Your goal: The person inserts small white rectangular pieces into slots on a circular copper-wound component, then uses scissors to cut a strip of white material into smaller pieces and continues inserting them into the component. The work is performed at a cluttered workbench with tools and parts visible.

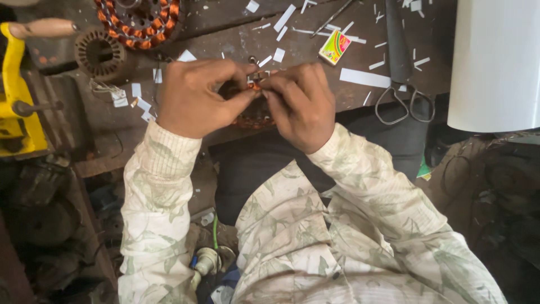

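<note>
Your two patterned sleeves (292, 225) fill the lower frame, and both hands meet at centre over the bench (225, 39). Your left hand (194, 98) and right hand (301, 104) pinch one small copper-wound part (254, 84) between closed fingertips; its axis is hidden. Two wound stators sit upper left: one copper (140, 22), one dark (100, 52). One small rectangular box (334, 47), yellow, pink and green, lies upper centre, tilted. One pair of scissors (402, 67) lies at right.

Two hands, left hand (194, 98) and right hand (301, 104), met over the desk (225, 34). On it lay one pair of scissors (402, 67), one small colourful box (334, 47), two wound stators (138, 19), one bare stator core (100, 53), and many white paper strips (364, 77). One yellow tool (14, 95) stood alongside.
</note>
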